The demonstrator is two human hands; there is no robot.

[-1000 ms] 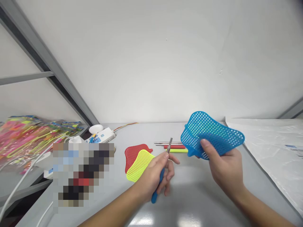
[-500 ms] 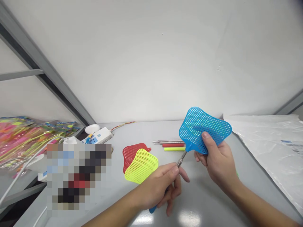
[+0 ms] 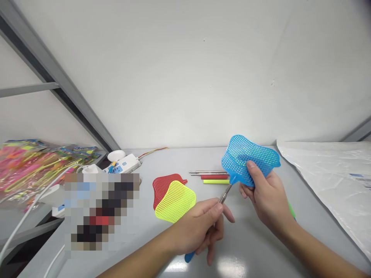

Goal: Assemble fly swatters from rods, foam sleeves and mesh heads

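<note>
A blue fly swatter (image 3: pixel 236 154) is held slanting between my two hands above the table. My left hand (image 3: pixel 199 227) is closed around its handle, with the metal rod (image 3: pixel 225 193) showing past the thumb and a blue grip end (image 3: pixel 189 256) below the palm. My right hand (image 3: pixel 268 195) pinches the perforated blue head, thumb on the near face and fingers behind. Yellow-green mesh shows through the blue holes. Left of my hands lie a red swatter head (image 3: pixel 162 185) and, overlapping it, a yellow-green swatter head (image 3: pixel 177 200).
Behind the blue head lie metal rods (image 3: pixel 203 172), a red handle (image 3: pixel 214 177) and a yellow handle (image 3: pixel 215 181). A white power strip (image 3: pixel 124 164) and bagged colourful items (image 3: pixel 37 166) are at left. A white plastic sheet (image 3: pixel 327 170) covers the right side.
The blue head has tilted slightly in my right hand, its far right corner now curling. Both hands keep their hold. The whole view has shifted a little.
</note>
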